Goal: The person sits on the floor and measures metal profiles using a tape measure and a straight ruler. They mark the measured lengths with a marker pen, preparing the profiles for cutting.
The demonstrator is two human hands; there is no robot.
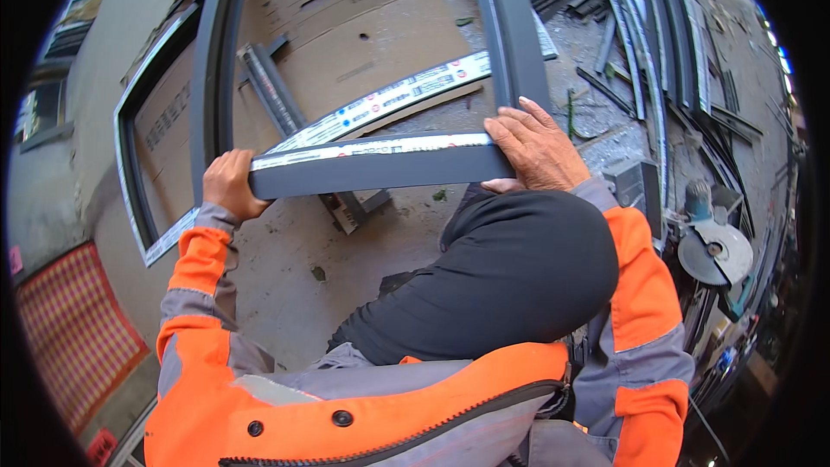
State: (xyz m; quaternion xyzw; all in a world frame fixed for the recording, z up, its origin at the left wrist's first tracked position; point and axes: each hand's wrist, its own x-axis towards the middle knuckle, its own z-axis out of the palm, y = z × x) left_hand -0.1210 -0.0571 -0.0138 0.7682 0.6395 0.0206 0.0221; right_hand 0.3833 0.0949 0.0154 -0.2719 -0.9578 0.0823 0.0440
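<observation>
Two hands, one grey frame [380,175], and from where I stand I count three of its bars: two long rails running away from the person, one shorter crosspiece nearest the body. The left hand [232,186] is curled tight round the near left corner; the right hand [536,145] clasps the near right corner, fingers over the top, thumb tucked low. The frame sits right in front of the person, above a bent, dark-trousered knee [519,268] that crowds the near side.

One second frame [131,169], white-edged, stands over on the left by the wall. Beyond the crosspiece, one white-faced strip [406,95] cuts slantwise across the opening, one dark bar [281,99] crosses below it, and brown cardboard [346,26] spreads behind. Over right, a bundle of long profiles [674,43], too jumbled to count, and one saw [713,251] with a round pale blade. Down left, one checked cloth [82,329]. And the lettering? Small printed marks dot the white strip, blue and red spots among them; block characters mark the cardboard.
</observation>
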